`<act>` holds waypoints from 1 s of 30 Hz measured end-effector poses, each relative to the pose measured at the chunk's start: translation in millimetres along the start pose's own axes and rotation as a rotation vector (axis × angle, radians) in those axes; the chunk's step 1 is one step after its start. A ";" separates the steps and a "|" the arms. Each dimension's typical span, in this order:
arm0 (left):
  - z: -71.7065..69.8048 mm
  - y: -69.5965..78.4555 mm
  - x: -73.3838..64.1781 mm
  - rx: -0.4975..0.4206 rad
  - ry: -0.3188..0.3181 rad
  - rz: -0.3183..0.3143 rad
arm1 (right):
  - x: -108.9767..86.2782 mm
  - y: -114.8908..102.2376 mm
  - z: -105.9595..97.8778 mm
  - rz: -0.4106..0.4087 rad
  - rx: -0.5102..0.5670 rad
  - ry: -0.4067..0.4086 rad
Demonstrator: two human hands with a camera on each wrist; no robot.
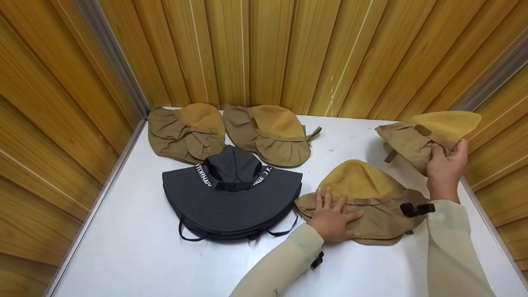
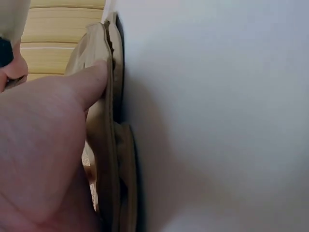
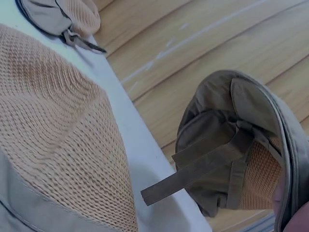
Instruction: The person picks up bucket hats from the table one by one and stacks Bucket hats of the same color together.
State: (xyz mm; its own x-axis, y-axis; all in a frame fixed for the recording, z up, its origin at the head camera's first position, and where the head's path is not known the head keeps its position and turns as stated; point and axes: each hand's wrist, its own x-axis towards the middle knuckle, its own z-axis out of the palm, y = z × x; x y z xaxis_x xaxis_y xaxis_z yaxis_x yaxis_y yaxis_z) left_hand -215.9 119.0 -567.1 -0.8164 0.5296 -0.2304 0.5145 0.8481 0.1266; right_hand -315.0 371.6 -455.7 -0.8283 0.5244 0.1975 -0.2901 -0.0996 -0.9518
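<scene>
My left hand rests with its fingers spread on a tan sun hat that has a yellow knitted crown and a small brown patch. Seen from the left wrist, the thumb lies along the layered brim. At the right, my right hand grips the brim of a second sun hat of the same kind, raised above the table. Its dark inner side and a hanging strap show in the right wrist view, where only a bit of the hand appears at the edge.
A stack of black wide-brimmed hats with cords sits left of my left hand. Behind it lie two more tan hats, one at the far left and one beside it. Wood-patterned walls enclose the white table.
</scene>
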 end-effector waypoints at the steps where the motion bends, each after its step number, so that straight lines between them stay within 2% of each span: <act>1: -0.4 -1.2 0.5 -0.035 0.005 0.007 | -3.5 -1.6 1.1 -0.015 0.043 -0.018; 6: -7.9 -8.7 1.8 -0.284 0.032 0.007 | -18.5 -5.9 5.3 -0.072 0.206 -0.099; 10: -14.4 -14.7 4.8 -0.449 0.093 -0.039 | -33.0 -8.9 8.7 -0.081 0.355 -0.152; 14: -21.4 -19.2 6.7 -0.594 0.237 -0.084 | -51.4 -17.5 12.2 -0.085 0.508 -0.210; 16: -27.1 -24.0 5.1 -0.706 0.328 -0.061 | -60.3 -21.6 13.1 -0.084 0.546 -0.240; 17: -30.6 -27.0 3.0 -0.794 0.363 -0.051 | -64.5 -23.4 12.7 -0.077 0.554 -0.256; 19: -37.7 -34.4 -1.1 -1.064 0.412 0.004 | -72.5 -26.5 10.8 -0.050 0.585 -0.297; 21: -45.7 -41.0 -5.0 -1.438 0.430 0.084 | -79.6 -28.7 8.1 -0.015 0.618 -0.348; 23: -54.4 -47.6 -8.6 -1.877 0.398 0.154 | -85.7 -30.1 5.6 0.012 0.634 -0.403; 25: -63.1 -55.3 -11.2 -2.236 0.350 0.224 | -90.9 -30.9 3.3 0.026 0.611 -0.471; 27: -71.6 -65.1 -14.0 -2.471 0.322 0.258 | -95.3 -31.1 1.7 0.032 0.548 -0.538; 28: -75.3 -70.4 -15.1 -2.543 0.325 0.267 | -97.2 -30.9 0.7 0.037 0.531 -0.581; 30: -81.5 -80.7 -17.0 -2.604 0.357 0.278 | -100.5 -30.3 -1.4 0.052 0.496 -0.667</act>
State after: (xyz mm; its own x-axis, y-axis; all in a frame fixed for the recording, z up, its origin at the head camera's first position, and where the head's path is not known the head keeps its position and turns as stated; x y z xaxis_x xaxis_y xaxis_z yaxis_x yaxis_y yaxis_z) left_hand -264.9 42.8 -494.8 -0.9421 0.3352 0.0068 -0.3060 -0.8680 0.3911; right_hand -222.3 323.1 -447.0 -0.9115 -0.0863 0.4023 -0.2922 -0.5524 -0.7806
